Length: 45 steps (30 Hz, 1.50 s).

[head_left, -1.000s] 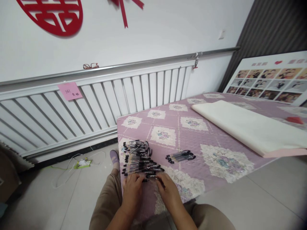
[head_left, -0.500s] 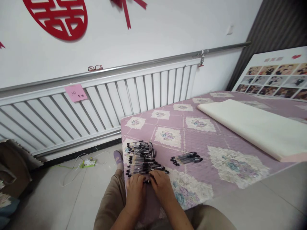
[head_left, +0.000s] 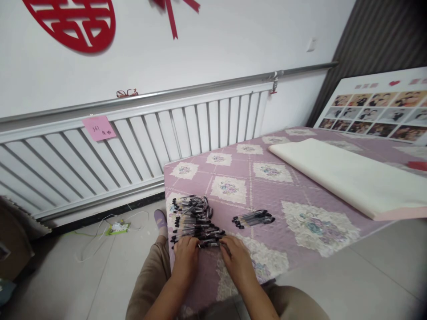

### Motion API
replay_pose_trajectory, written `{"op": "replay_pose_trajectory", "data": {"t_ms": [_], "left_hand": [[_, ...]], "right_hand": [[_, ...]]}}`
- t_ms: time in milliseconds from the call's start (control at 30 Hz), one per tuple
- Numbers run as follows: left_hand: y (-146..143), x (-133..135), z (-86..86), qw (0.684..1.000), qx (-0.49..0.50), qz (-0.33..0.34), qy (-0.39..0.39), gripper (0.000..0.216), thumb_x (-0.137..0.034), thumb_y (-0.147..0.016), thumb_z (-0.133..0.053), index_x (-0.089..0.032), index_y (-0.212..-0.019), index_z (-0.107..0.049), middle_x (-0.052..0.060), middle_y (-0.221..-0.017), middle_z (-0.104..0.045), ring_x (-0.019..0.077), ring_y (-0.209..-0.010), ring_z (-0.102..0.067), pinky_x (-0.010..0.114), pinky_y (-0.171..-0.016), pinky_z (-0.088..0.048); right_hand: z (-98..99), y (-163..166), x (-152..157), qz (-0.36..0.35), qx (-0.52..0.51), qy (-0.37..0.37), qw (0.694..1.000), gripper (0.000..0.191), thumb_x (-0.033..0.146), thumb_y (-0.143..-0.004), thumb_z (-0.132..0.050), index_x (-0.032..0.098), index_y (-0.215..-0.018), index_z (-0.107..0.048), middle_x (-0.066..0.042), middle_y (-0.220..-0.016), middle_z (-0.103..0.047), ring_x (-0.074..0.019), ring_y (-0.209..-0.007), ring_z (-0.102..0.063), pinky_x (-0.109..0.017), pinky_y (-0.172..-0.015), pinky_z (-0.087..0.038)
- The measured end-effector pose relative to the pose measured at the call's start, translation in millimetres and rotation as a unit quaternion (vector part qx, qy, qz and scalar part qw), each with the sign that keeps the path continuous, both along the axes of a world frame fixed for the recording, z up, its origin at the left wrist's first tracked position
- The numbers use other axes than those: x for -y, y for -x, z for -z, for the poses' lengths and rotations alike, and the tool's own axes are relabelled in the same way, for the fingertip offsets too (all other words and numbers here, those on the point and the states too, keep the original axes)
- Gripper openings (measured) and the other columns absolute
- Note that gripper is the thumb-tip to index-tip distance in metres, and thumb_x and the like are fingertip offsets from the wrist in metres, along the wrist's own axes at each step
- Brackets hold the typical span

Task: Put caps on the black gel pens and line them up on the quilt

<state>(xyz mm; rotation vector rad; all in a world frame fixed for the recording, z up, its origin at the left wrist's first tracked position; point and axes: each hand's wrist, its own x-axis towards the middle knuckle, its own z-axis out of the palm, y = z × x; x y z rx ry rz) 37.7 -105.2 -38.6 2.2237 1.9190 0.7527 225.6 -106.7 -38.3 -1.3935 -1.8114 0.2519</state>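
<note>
Several dark-capped clear pens (head_left: 191,221) lie side by side in a dense group near the table's left corner. At the near side of this group, a pen (head_left: 210,244) lies crosswise between my two hands. My left hand (head_left: 186,252) is closed over its left end, with the fingertips partly hidden. The right end is between the curled fingers of my right hand (head_left: 237,258). A smaller bunch of pens (head_left: 253,219) rests apart, farther to the right.
A purple floral cloth (head_left: 233,202) covers the table. A cream folded pad (head_left: 340,173) lies at right, before a photo board (head_left: 376,106). A white radiator (head_left: 140,146) runs behind; a cable with a small green-white item (head_left: 118,227) is on the floor.
My hands have moved apart, the right one shifting right, exposing the pen between them. The camera view has turned slightly right.
</note>
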Motion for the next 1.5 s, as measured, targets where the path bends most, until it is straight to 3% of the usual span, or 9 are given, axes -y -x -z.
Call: {"op": "replay_pose_trajectory", "data": {"t_ms": [400,667,800,1067,1300,1500], "left_hand": [[0.1,-5.1,-0.1,0.994,-0.015,0.008,-0.104,0.026,-0.011,-0.084,-0.046,-0.023,-0.099,-0.064,0.005,-0.096,-0.062,0.0208,-0.093,-0.056,0.036,-0.082,-0.041],[4.5,-4.1,1.0,0.992,-0.011,0.025,-0.121,0.024,-0.016,-0.084,-0.046,-0.024,-0.099,-0.064,0.006,-0.097,-0.063,0.0213,-0.092,-0.057,0.036,-0.079,-0.042],[6.7,-5.7,3.5,0.992,-0.012,0.024,-0.122,0.025,-0.016,-0.083,-0.047,-0.024,-0.099,-0.064,0.005,-0.098,-0.063,0.0214,-0.093,-0.056,0.037,-0.08,-0.042],[7.7,-8.0,4.5,0.992,-0.001,0.035,-0.118,0.022,-0.017,-0.084,-0.048,-0.024,-0.098,-0.064,0.005,-0.098,-0.063,0.0214,-0.093,-0.057,0.036,-0.079,-0.041],[2.4,-3.5,-3.5,0.992,0.023,0.023,-0.119,0.023,-0.015,-0.085,-0.046,-0.023,-0.098,-0.063,0.005,-0.098,-0.063,0.0217,-0.094,-0.056,0.038,-0.082,-0.04],[1.7,-1.5,-7.0,0.992,0.022,0.017,-0.12,0.023,-0.014,-0.084,-0.046,-0.023,-0.096,-0.064,0.005,-0.098,-0.062,0.0211,-0.094,-0.056,0.037,-0.083,-0.04]], "right_hand": [[3.2,-7.3,-1.1,0.012,-0.007,-0.018,1.0,0.015,0.019,-0.084,-0.049,0.021,-0.091,-0.062,-0.006,-0.092,-0.065,-0.0197,-0.088,-0.058,-0.034,-0.08,-0.046],[6.1,-45.2,-16.7,0.21,0.109,0.02,0.971,0.035,0.025,-0.083,-0.049,0.019,-0.116,-0.059,-0.012,-0.123,-0.057,-0.0306,-0.114,-0.048,-0.048,-0.089,-0.04],[1.9,-53.9,-23.5,0.228,0.162,0.069,0.958,0.043,0.03,-0.083,-0.049,0.021,-0.125,-0.053,-0.012,-0.134,-0.05,-0.0334,-0.127,-0.035,-0.051,-0.092,-0.036],[-9.0,-55.1,-16.9,0.255,0.183,0.065,0.947,0.032,0.038,-0.083,-0.055,0.018,-0.106,-0.063,-0.013,-0.104,-0.062,-0.0306,-0.102,-0.05,-0.045,-0.082,-0.039],[-6.6,-67.9,-10.6,0.3,0.186,0.056,0.934,0.036,0.04,-0.084,-0.052,0.021,-0.113,-0.061,-0.013,-0.129,-0.052,-0.0319,-0.119,-0.041,-0.046,-0.084,-0.04],[-8.9,-69.2,-0.8,0.276,0.21,0.082,0.934,0.028,0.04,-0.084,-0.055,0.023,-0.105,-0.065,-0.011,-0.119,-0.058,-0.0286,-0.106,-0.052,-0.046,-0.087,-0.038]]}}
